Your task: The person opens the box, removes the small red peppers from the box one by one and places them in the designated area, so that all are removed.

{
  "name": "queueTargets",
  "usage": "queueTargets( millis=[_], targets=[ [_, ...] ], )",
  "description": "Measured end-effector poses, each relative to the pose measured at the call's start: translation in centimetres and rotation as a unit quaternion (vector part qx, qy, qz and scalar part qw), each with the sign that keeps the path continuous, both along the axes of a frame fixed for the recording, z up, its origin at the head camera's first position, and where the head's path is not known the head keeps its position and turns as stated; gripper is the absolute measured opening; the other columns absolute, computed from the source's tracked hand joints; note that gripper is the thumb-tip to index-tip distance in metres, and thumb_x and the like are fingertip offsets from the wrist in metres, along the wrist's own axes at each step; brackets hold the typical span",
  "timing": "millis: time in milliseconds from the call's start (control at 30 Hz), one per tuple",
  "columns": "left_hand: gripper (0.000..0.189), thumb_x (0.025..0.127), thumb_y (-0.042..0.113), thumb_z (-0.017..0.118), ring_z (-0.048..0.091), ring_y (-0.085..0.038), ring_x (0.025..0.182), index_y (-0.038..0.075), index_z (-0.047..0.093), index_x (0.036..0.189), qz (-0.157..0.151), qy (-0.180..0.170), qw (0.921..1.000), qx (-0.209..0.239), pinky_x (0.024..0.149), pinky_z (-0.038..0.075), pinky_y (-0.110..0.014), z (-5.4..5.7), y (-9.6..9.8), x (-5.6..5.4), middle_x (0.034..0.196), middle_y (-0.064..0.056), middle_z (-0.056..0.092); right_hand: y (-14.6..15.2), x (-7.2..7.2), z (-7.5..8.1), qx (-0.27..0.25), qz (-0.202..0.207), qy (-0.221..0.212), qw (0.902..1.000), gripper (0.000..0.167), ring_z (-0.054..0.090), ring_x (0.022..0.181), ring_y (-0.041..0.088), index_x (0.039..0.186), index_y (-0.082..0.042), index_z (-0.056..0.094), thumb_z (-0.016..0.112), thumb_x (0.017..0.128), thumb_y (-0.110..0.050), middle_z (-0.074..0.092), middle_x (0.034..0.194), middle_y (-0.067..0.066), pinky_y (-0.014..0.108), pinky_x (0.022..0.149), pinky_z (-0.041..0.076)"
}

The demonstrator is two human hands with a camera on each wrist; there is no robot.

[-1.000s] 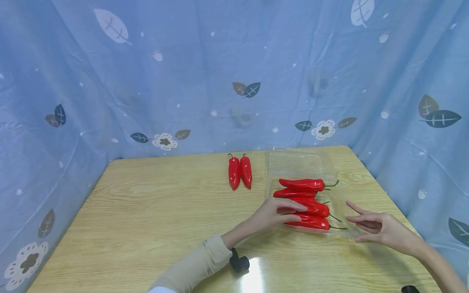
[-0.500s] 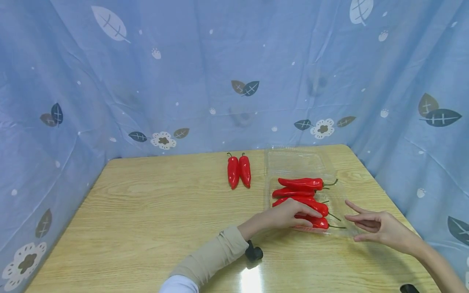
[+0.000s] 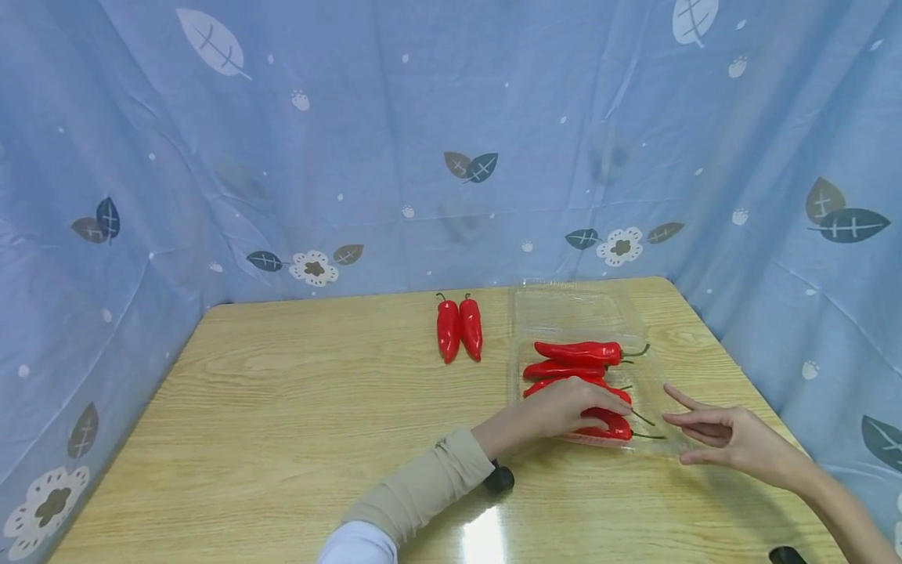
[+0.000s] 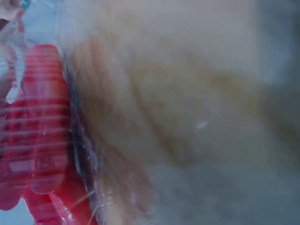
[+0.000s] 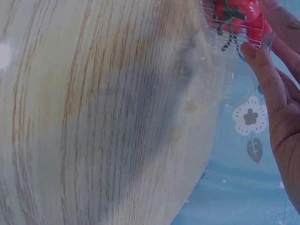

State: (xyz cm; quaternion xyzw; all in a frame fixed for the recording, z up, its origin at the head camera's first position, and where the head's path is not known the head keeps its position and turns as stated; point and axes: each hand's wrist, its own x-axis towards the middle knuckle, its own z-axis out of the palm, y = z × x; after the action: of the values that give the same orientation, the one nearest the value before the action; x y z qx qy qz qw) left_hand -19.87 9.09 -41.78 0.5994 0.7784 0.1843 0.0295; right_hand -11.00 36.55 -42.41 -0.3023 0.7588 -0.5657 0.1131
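Observation:
A clear plastic clamshell box (image 3: 637, 384) stands on the right of the table with its lid (image 3: 574, 313) laid back. Several red chili peppers (image 3: 578, 352) lie side by side in it, green stems to the right. My left hand (image 3: 557, 407) reaches in over the front pepper (image 3: 616, 427), thumb on its near side and fingers spread across toward the pepper behind. In the left wrist view, peppers (image 4: 44, 117) show through the ribbed wall. My right hand (image 3: 740, 442) hovers by the box's right side, fingers extended, fingertips close to its edge; the right wrist view shows stems (image 5: 229, 18) beyond them.
Two more red peppers (image 3: 460, 329) lie together left of the lid, stems pointing back. Blue patterned curtain (image 3: 395, 157) encloses the wooden table (image 3: 303, 423) at the back and sides. A black device (image 3: 500, 479) sits under the left wrist; another dark object (image 3: 785, 554) shows at lower right.
My left hand has slid rightward along the front pepper toward its stem end, while the peppers stay in place in the box. The right hand keeps its place.

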Motion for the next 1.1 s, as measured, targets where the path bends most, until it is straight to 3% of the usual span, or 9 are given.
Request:
queueTargets(
  millis=[133, 267, 400, 567, 767, 967, 1033, 1100],
  targets=[
    [0.036, 0.092, 0.019, 0.065, 0.048, 0.004, 0.122, 0.02, 0.063, 0.129, 0.014, 0.07, 0.9973, -0.018, 0.099, 0.028, -0.004, 0.3, 0.3, -0.4, 0.129, 0.01, 0.06, 0.0, 0.0, 0.0, 0.003, -0.001, 0.011, 0.9999, 0.045, 0.051, 0.12, 0.0, 0.123, 0.018, 0.054, 0.065, 0.08, 0.015, 0.034, 0.148, -0.022, 0.021, 0.084, 0.052],
    [0.039, 0.092, 0.023, 0.066, 0.048, 0.003, 0.123, 0.023, 0.061, 0.131, 0.047, 0.123, 0.9905, -0.04, 0.098, 0.033, -0.007, 0.6, 0.6, -0.7, 0.131, 0.012, 0.059, 0.0, 0.0, -0.1, 0.014, -0.009, 0.024, 0.9996, 0.045, 0.05, 0.121, -0.001, 0.121, 0.016, 0.055, 0.067, 0.079, 0.014, 0.035, 0.148, -0.022, 0.02, 0.083, 0.052],
    [0.042, 0.092, 0.027, 0.066, 0.049, 0.003, 0.122, 0.024, 0.059, 0.133, 0.067, 0.117, 0.9884, -0.071, 0.09, 0.042, -0.008, 0.5, 0.8, -1.1, 0.132, 0.013, 0.057, 0.0, 0.0, -0.1, 0.015, -0.012, 0.019, 0.9996, 0.045, 0.047, 0.122, -0.004, 0.122, 0.016, 0.055, 0.067, 0.079, 0.014, 0.035, 0.147, -0.023, 0.019, 0.082, 0.052],
    [0.045, 0.093, 0.027, 0.062, 0.047, -0.001, 0.125, 0.026, 0.054, 0.138, 0.056, 0.106, 0.9891, -0.085, 0.081, 0.047, -0.01, -0.1, 1.2, -1.5, 0.137, 0.011, 0.054, 0.0, 0.0, -0.1, 0.01, -0.01, 0.011, 0.9998, 0.045, 0.048, 0.122, -0.003, 0.123, 0.016, 0.055, 0.066, 0.079, 0.014, 0.035, 0.148, -0.023, 0.021, 0.082, 0.052],
    [0.036, 0.094, 0.033, 0.061, 0.057, -0.004, 0.105, 0.025, 0.06, 0.13, 0.039, 0.161, 0.9831, -0.079, 0.084, 0.045, -0.011, -0.2, 1.9, -1.4, 0.123, 0.01, 0.062, 0.1, -0.1, 0.0, -0.004, -0.002, -0.004, 1.0, 0.045, 0.05, 0.121, 0.0, 0.124, 0.017, 0.053, 0.064, 0.08, 0.016, 0.034, 0.148, -0.023, 0.022, 0.084, 0.052],
    [0.036, 0.098, 0.032, 0.053, 0.058, -0.008, 0.105, 0.031, 0.056, 0.134, 0.035, 0.241, 0.9633, -0.113, 0.087, 0.045, -0.013, -0.2, 2.3, -1.0, 0.128, 0.009, 0.06, 0.2, -0.1, -0.1, -0.004, 0.0, 0.002, 1.0, 0.045, 0.051, 0.12, 0.001, 0.123, 0.017, 0.053, 0.065, 0.08, 0.016, 0.035, 0.148, -0.022, 0.021, 0.083, 0.052],
    [0.035, 0.098, 0.032, 0.053, 0.058, -0.008, 0.105, 0.031, 0.058, 0.133, 0.044, 0.237, 0.9655, -0.099, 0.086, 0.046, -0.013, -0.2, 2.2, -1.0, 0.128, 0.009, 0.06, 0.1, -0.1, -0.1, -0.004, -0.001, 0.003, 1.0, 0.045, 0.051, 0.12, 0.001, 0.123, 0.018, 0.053, 0.065, 0.08, 0.015, 0.034, 0.148, -0.022, 0.022, 0.084, 0.052],
    [0.035, 0.096, 0.035, 0.057, 0.059, -0.007, 0.106, 0.028, 0.06, 0.131, 0.053, 0.21, 0.9735, -0.075, 0.085, 0.047, -0.013, -0.2, 2.0, -1.2, 0.126, 0.009, 0.061, 0.1, -0.1, -0.1, -0.003, -0.004, 0.0, 1.0, 0.045, 0.051, 0.12, 0.001, 0.123, 0.019, 0.052, 0.065, 0.08, 0.015, 0.034, 0.148, -0.023, 0.022, 0.083, 0.053]
  ],
)
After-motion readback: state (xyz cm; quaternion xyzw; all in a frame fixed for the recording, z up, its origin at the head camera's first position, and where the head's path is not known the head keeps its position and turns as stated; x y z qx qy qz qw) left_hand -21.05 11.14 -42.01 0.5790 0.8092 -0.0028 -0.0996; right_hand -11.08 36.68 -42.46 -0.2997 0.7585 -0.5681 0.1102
